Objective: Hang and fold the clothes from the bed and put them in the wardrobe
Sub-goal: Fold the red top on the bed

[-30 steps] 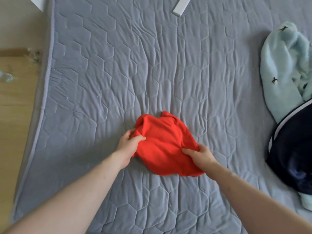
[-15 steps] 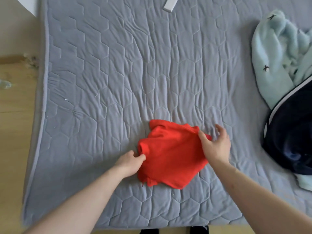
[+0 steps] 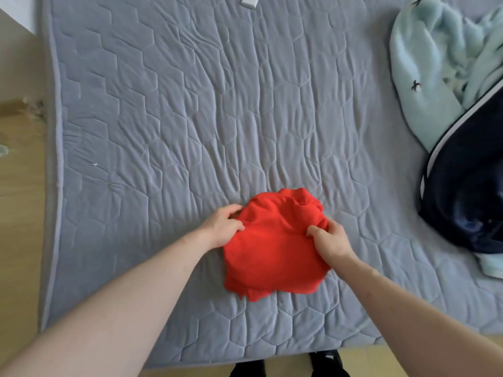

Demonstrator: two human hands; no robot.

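Right hand (image 3: 330,239) now back from spread-open, both grips, left hand (image 3: 221,227) too, clamped on red garment (image 3: 275,248).

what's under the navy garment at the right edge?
The navy garment lies on top of the pale blue fleece, which shows above it and again at its lower corner. The grey quilted bed cover lies beneath. Anything else under it is hidden.
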